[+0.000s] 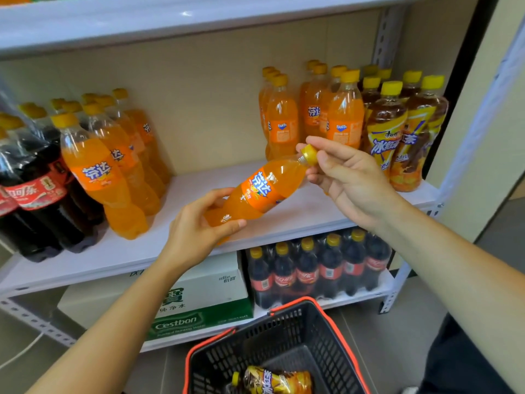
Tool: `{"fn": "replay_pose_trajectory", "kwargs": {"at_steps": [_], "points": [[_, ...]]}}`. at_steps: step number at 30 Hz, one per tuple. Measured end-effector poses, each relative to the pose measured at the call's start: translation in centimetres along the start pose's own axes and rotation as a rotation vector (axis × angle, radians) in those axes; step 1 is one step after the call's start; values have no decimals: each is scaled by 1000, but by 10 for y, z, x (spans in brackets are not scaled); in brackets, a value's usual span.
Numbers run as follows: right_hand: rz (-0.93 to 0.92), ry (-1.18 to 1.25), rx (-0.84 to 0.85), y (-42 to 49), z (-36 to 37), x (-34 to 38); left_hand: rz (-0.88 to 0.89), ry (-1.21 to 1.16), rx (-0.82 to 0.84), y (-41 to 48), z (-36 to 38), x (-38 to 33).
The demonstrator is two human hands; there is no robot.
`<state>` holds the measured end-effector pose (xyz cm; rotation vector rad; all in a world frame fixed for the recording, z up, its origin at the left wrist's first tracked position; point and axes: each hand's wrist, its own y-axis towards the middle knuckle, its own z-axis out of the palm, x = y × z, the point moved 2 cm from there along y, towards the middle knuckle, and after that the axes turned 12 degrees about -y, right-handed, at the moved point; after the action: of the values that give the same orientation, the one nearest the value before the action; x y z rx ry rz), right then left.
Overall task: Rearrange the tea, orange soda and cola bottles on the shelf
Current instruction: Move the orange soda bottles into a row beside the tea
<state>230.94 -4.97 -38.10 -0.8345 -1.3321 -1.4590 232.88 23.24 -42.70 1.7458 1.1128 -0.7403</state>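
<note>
An orange soda bottle (261, 189) lies tilted in the air in front of the white shelf (298, 211). My left hand (196, 228) grips its base, and my right hand (343, 172) pinches its yellow cap. On the shelf, cola bottles (34, 189) stand at the far left, next to large orange soda bottles (108, 172). More orange soda bottles (312, 115) stand at the back right, with tea bottles (397, 129) at the far right.
A black basket with red trim (284, 336) sits on the floor below, holding a tea bottle (272, 379). The lower shelf carries a pack of cola bottles (318, 268) and a white and green water carton (199, 302). A shelf post (480, 120) stands at the right.
</note>
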Motion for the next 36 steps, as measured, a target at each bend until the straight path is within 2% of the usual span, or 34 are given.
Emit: {"fn": "replay_pose_trajectory", "kwargs": {"at_steps": [3, 7, 11, 13, 16, 21, 23, 27, 30, 32, 36], "points": [[3, 57, 15, 4, 0, 0, -50, -145, 78, -1, 5, -5], [30, -26, 60, 4, 6, -2, -173, -417, 239, -12, 16, -14], [147, -67, 177, -2, 16, -8, -263, -499, 320, -22, 23, -17], [169, -51, 210, -4, 18, -6, -283, -508, 323, -25, 26, -18], [143, -95, 129, -4, 21, -1, -290, -500, 310, -29, 30, -19], [138, -153, -30, -3, 25, 4, -180, -380, 130, -32, 37, -23], [140, -175, -44, -3, 25, 4, -148, -351, 105, -32, 39, -23], [137, -174, 29, -2, 24, 2, -207, -530, 117, -31, 41, -22], [124, -120, 202, -2, 20, 3, -271, -734, 209, -31, 40, -26], [113, -90, 297, -3, 20, 2, -297, -789, 262, -31, 40, -27], [65, -84, 207, -5, 25, -2, -326, -735, 275, -29, 43, -31]]}}
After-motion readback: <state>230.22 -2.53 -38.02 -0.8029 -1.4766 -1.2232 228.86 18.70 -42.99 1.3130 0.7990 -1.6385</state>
